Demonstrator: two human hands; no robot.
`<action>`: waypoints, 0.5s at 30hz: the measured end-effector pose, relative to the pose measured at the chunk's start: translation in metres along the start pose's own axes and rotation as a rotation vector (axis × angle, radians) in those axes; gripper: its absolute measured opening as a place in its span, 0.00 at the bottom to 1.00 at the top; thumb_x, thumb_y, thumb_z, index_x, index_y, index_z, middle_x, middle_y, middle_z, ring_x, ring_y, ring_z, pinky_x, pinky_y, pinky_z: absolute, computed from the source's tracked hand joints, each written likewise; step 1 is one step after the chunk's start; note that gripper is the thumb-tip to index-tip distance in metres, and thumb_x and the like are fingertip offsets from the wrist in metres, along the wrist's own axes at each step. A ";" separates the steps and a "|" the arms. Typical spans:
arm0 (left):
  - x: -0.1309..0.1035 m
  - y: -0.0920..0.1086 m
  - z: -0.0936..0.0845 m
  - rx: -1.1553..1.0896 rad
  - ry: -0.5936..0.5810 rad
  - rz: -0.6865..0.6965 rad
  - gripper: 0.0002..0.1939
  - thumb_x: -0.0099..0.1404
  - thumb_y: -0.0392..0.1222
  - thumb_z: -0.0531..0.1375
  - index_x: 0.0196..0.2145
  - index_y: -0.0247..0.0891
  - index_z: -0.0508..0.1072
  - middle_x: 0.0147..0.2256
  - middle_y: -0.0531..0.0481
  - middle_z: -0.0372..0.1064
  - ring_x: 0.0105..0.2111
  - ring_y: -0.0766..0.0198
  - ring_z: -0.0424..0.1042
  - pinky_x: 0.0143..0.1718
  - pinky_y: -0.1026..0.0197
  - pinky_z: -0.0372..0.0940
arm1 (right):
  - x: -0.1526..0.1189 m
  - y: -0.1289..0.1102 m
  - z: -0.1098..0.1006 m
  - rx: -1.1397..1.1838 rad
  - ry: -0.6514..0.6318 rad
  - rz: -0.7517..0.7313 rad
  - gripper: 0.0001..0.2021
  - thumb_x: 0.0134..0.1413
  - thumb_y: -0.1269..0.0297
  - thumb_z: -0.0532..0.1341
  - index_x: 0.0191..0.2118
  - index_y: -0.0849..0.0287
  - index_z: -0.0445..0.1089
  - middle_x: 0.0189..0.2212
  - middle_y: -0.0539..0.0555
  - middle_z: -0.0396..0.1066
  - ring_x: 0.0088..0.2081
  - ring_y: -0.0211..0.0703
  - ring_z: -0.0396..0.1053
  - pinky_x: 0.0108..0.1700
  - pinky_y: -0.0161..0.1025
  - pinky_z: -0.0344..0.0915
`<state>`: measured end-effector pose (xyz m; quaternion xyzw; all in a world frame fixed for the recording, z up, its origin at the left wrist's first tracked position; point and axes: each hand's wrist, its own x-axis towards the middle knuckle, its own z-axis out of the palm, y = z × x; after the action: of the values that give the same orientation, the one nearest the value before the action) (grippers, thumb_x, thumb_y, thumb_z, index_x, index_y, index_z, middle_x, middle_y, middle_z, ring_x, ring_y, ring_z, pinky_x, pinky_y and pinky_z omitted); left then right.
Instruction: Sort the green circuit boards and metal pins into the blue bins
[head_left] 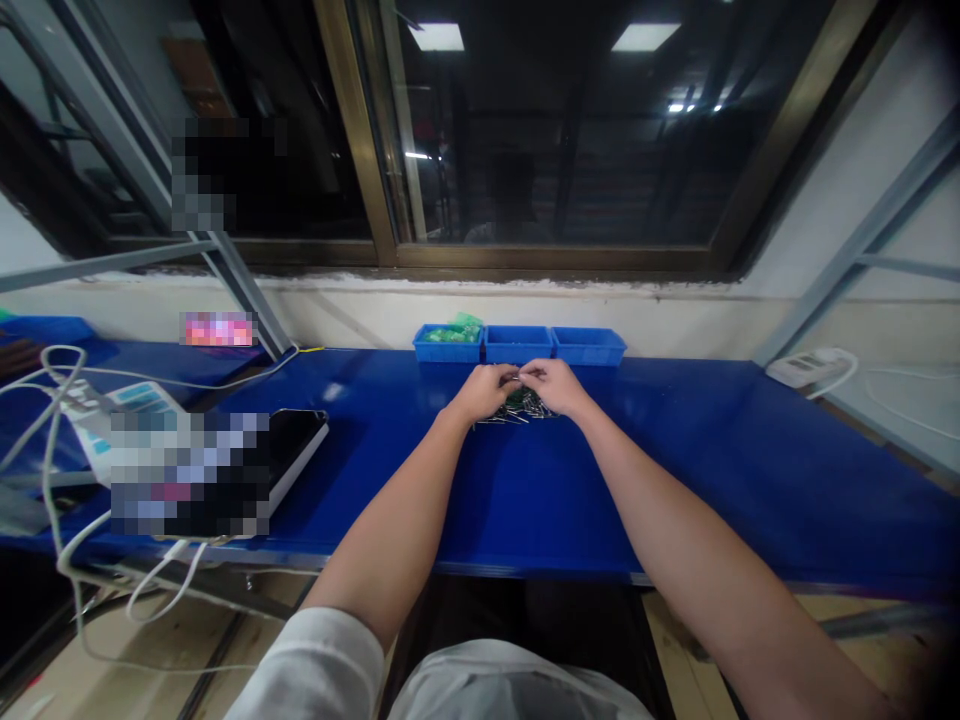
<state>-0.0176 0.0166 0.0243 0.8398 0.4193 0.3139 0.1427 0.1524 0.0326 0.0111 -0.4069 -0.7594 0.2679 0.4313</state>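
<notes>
Both my hands meet over a pile of small metallic and green pieces [525, 406] on the blue table [536, 500]. My left hand [486, 390] has its fingers bent and pressed together at the pile's left side. From the right, my right hand [553, 384] is pinched close to the left fingertips. Something small lies between the fingertips of the two hands, too tiny to make out. Behind the hands stand three blue bins: the left bin [448, 350] holds green pieces, while the middle bin [517, 345] and the right bin [589, 347] show no contents.
A dark device with a pale edge [300, 455] and white cables [56, 500] lies on the left. At the right end sits a white power strip [802, 368]. Grey metal posts [244, 290] rise at both sides, with a window behind.
</notes>
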 end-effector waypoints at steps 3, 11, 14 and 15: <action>0.001 0.001 -0.002 0.058 0.045 -0.036 0.11 0.61 0.40 0.55 0.35 0.35 0.77 0.32 0.49 0.75 0.32 0.64 0.71 0.36 0.66 0.62 | 0.000 0.001 0.003 0.088 0.051 0.068 0.08 0.45 0.62 0.61 0.31 0.60 0.72 0.25 0.53 0.73 0.26 0.40 0.68 0.32 0.38 0.65; 0.000 0.003 -0.004 0.085 0.104 -0.110 0.11 0.61 0.40 0.55 0.33 0.37 0.77 0.32 0.48 0.76 0.32 0.62 0.72 0.36 0.64 0.62 | -0.001 0.000 -0.002 0.333 0.103 0.174 0.15 0.39 0.52 0.64 0.26 0.60 0.69 0.21 0.51 0.70 0.19 0.34 0.61 0.22 0.33 0.57; 0.000 0.002 -0.001 0.046 0.059 -0.085 0.11 0.61 0.42 0.56 0.34 0.36 0.77 0.32 0.48 0.76 0.32 0.61 0.73 0.36 0.64 0.64 | -0.001 0.003 -0.005 0.341 0.133 0.193 0.15 0.40 0.51 0.63 0.23 0.60 0.69 0.20 0.51 0.70 0.19 0.34 0.60 0.23 0.33 0.57; 0.000 0.001 -0.001 0.023 0.060 -0.095 0.12 0.60 0.43 0.57 0.37 0.35 0.76 0.32 0.48 0.76 0.33 0.61 0.73 0.37 0.64 0.64 | -0.001 0.004 -0.006 0.328 0.150 0.196 0.15 0.40 0.51 0.63 0.22 0.60 0.68 0.19 0.51 0.69 0.19 0.34 0.60 0.23 0.33 0.57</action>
<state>-0.0173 0.0157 0.0254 0.8108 0.4662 0.3270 0.1350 0.1600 0.0341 0.0105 -0.4221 -0.6280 0.3977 0.5189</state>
